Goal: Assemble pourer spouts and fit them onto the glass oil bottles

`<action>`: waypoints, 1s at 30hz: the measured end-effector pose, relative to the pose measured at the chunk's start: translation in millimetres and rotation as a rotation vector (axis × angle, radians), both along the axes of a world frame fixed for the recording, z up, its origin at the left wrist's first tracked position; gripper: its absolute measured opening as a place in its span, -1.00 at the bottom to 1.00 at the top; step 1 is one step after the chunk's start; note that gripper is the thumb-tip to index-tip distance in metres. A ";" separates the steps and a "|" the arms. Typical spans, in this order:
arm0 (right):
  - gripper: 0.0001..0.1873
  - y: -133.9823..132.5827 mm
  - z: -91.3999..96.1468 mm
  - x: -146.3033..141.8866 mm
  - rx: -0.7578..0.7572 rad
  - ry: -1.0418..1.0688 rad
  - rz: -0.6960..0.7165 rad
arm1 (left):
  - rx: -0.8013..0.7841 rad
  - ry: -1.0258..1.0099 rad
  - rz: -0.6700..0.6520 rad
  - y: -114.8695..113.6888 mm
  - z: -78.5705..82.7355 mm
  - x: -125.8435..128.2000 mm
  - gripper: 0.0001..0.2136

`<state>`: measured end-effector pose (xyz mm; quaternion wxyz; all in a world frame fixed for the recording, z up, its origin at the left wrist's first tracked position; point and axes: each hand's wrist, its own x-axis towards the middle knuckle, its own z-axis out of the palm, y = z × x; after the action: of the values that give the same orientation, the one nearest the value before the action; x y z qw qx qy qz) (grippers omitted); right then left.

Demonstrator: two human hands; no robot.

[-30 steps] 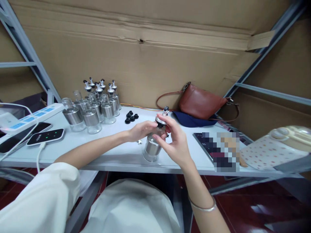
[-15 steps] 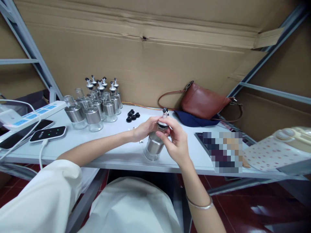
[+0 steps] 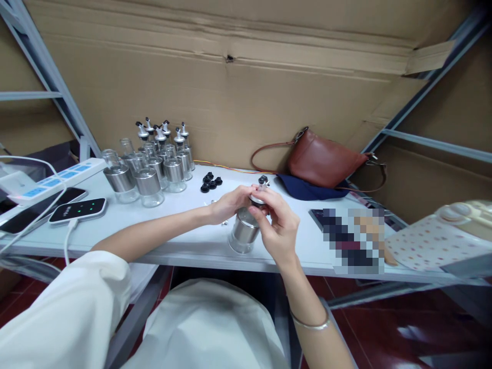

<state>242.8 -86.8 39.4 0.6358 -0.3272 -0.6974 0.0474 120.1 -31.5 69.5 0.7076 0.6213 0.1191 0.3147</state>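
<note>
A small glass bottle with a steel band round its lower half stands near the front edge of the white table. My left hand grips its neck from the left. My right hand is closed round the metal pourer cap on top, whose black tip shows above my fingers. A cluster of similar bottles stands at the back left, some with pourers fitted, some open-necked. Several loose black stoppers lie behind my hands.
A white power strip, a black phone and a charging device lie at the left. A brown leather bag on dark blue cloth rests at the back right. A dotted white object sits at the right. Cardboard lines the back.
The pourer cap has gone lower onto the bottle's neck under my right hand, and the bottle stands more upright. Both hands stay on it.
</note>
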 end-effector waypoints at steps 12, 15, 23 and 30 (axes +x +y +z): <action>-0.77 -1.1 -3.7 -5.5 0.070 -0.002 -0.129 | 0.051 0.019 0.024 2.9 -8.2 -1.5 -0.69; -0.68 -7.1 -2.5 -5.2 0.060 -0.081 -0.098 | 0.150 0.058 0.144 -9.0 -4.9 -2.2 -0.64; -0.56 -26.6 -11.5 -1.5 0.046 0.161 -0.039 | 0.123 -0.005 0.473 -41.4 31.3 -57.0 -0.66; -0.73 -15.8 -33.4 3.4 -0.280 0.115 -0.160 | 0.404 -0.047 0.949 6.8 20.0 -115.8 -0.65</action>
<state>246.2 -102.6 5.9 0.6247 -0.4638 -0.6182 0.1120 4.4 -24.6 89.5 0.3553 0.6159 0.3089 0.6317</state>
